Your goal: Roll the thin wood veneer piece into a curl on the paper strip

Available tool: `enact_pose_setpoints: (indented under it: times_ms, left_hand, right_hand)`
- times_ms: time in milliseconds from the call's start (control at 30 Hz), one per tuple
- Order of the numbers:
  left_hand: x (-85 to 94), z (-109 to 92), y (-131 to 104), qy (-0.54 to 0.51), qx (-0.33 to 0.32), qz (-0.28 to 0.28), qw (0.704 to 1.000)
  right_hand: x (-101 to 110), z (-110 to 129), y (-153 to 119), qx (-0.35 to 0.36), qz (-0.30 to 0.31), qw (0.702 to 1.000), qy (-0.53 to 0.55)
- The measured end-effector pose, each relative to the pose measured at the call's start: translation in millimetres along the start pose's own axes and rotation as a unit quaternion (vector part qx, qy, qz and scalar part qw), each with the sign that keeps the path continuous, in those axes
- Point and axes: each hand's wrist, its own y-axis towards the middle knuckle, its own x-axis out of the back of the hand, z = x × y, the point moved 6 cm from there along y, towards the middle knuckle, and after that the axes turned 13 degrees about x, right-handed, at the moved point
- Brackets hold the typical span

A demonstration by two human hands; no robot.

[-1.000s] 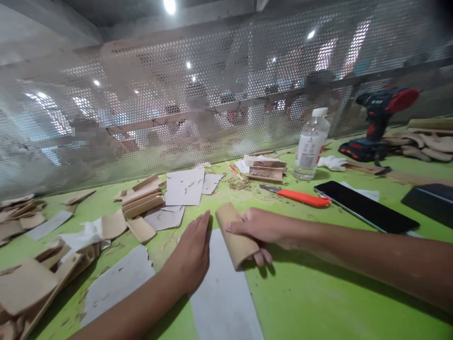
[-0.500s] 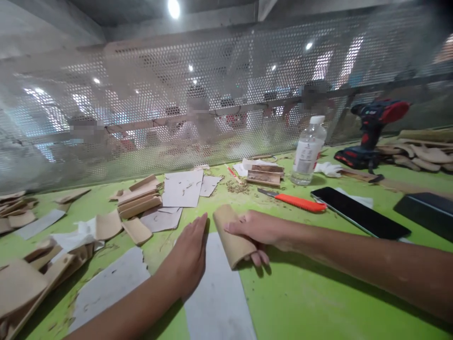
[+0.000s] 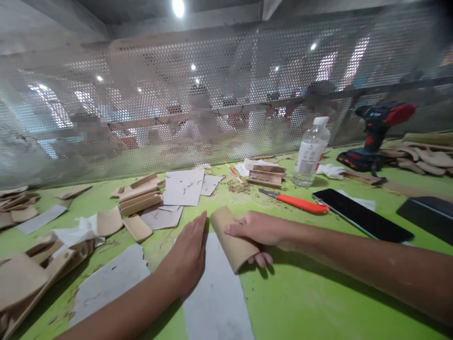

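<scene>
My right hand [image 3: 255, 227] grips a curved tan bamboo piece [image 3: 230, 231], thumb on its outer face and fingers curled under its near end. The piece lies tilted over the right edge of a long pale grey sheet [image 3: 215, 297] on the green table. My left hand [image 3: 187, 250] rests on its edge at the left side of that sheet, fingers straight, together and pointing away, holding nothing. A small gap separates it from the bamboo piece. Beyond my right hand lies an orange utility knife [image 3: 302, 203] with its blade out.
Stacked bamboo pieces [image 3: 139, 200] and loose sheets [image 3: 184, 186] lie at back left, more bamboo pieces [image 3: 24, 278] at near left. To the right are a black phone [image 3: 363, 215], a clear bottle [image 3: 310, 153] and a cordless drill [image 3: 377, 137]. A perforated screen [image 3: 159, 104] borders the back.
The bamboo piece has turned slightly in my right hand's grip, its far end shifting a little left and its near end right. My left hand stays nearly still. The view has shifted slightly.
</scene>
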Motion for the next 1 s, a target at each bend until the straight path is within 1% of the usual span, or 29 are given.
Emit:
enact_pose_setpoints:
  times_ms: [33,100,133,167,267,300,400,433,533,567,667,800,900,933,1000]
  left_hand:
    - [-0.1,0,0,0.001,-0.001,0.001,1.000]
    - [-0.1,0,0,0.001,-0.005,0.003,1.000]
    - [0.1,0,0,0.001,-0.004,0.002,1.000]
    - [0.6,1,0,0.000,-0.002,0.001,1.000]
    - [1.6,1,1,0.000,0.002,-0.001,1.000]
    - [1.7,0,1,0.000,-0.001,0.000,1.000]
    - [1.6,-1,0,-0.002,-0.006,0.002,1.000]
    - [1.7,-1,1,-0.002,-0.003,0.001,1.000]
    - [1.4,1,1,0.000,0.003,-0.002,1.000]
    - [1.1,2,1,0.000,0.002,-0.001,1.000]
    - [0.3,2,0,0.000,-0.004,0.000,1.000]
    - [-0.4,4,0,0.003,0.001,-0.004,1.000]
    - [-0.5,4,0,0.001,0.002,-0.005,1.000]
    - [-0.2,4,0,0.001,0.005,-0.006,1.000]
    - [0.5,4,1,0.000,0.010,-0.005,1.000]
  right_hand:
    - [0,0,0,0.003,-0.007,1.000,0.004]
    - [-6,-3,-1,-0.023,0.036,0.999,0.011]
    - [-10,-5,-2,-0.041,0.073,0.996,0.017]
    - [-8,-6,-1,-0.052,0.064,0.997,0.004]
    - [10,-3,3,-0.004,-0.034,0.999,-0.012]
    - [11,-3,3,0.002,-0.039,0.999,-0.012]
    - [8,-6,4,0.001,0.007,1.000,-0.015]
    - [7,-7,4,0.002,0.008,1.000,-0.016]
    - [9,-6,4,0.010,-0.026,1.000,-0.014]
    - [6,-6,4,0.006,-0.021,1.000,-0.011]
    - [-3,-8,3,-0.026,0.030,0.999,-0.001]
    - [3,-5,4,-0.002,-0.016,1.000,0.002]
    - [-3,-7,4,-0.013,0.025,1.000,0.008]
    - [-4,-8,3,-0.016,0.029,0.999,0.004]
    - [-2,-7,3,-0.009,0.003,1.000,-0.005]
